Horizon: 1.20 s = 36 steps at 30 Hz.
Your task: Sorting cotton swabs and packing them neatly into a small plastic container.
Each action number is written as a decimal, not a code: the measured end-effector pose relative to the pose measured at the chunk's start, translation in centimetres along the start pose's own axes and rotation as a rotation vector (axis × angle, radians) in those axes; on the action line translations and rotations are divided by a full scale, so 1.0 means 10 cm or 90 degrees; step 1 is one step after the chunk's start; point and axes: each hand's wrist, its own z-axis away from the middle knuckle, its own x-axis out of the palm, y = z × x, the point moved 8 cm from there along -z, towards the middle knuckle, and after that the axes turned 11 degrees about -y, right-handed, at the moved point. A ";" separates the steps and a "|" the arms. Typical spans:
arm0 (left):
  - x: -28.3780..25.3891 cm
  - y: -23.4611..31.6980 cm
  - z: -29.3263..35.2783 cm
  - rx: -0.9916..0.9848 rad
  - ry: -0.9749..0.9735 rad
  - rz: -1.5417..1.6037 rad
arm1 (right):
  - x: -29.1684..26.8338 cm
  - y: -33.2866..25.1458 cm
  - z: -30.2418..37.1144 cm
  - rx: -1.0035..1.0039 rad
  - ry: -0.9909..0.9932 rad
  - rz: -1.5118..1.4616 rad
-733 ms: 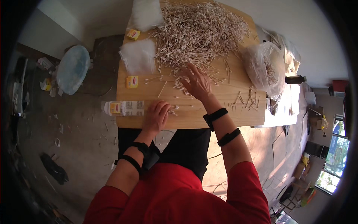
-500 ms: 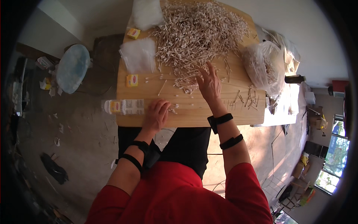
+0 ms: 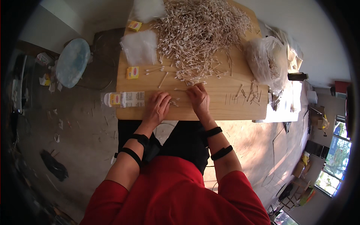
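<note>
My left hand (image 3: 159, 105) rests near the table's front edge, its fingers curled round a small bunch of cotton swabs (image 3: 174, 101) whose white tips poke out on the right. To its right, my right hand (image 3: 198, 98) pinches a cotton swab (image 3: 181, 89) that points left; whether more are in its fingers is hidden. A large heap of cotton swabs (image 3: 204, 32) spreads over the far half of the table. Left of my left hand lies a clear packet of swabs (image 3: 115, 99) with a yellow label. A few single swabs (image 3: 163, 80) lie between the hands and the heap.
Two yellow card stacks (image 3: 132, 72) and two piles of clear plastic bags (image 3: 139, 47) line the wooden table's (image 3: 221, 108) left side. Scattered swabs (image 3: 255, 93) lie at right, below a bulging plastic bag (image 3: 267, 63). A round blue stool (image 3: 73, 63) stands off to the left.
My right hand has come back from the heap's near edge toward my left hand and closed on a cotton swab. My left hand has stayed at nearly the same spot.
</note>
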 end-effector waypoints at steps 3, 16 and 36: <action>0.00 0.00 -0.01 -0.011 -0.013 -0.003 | 0.20 -0.13 0.00 -0.011 -0.009 -0.022; 0.13 -0.08 0.05 -0.013 -0.007 0.025 | 0.70 -0.54 -0.56 0.087 -0.077 0.115; 0.05 -0.04 0.02 -0.008 0.003 0.025 | 0.38 -0.40 -0.33 0.099 0.023 0.107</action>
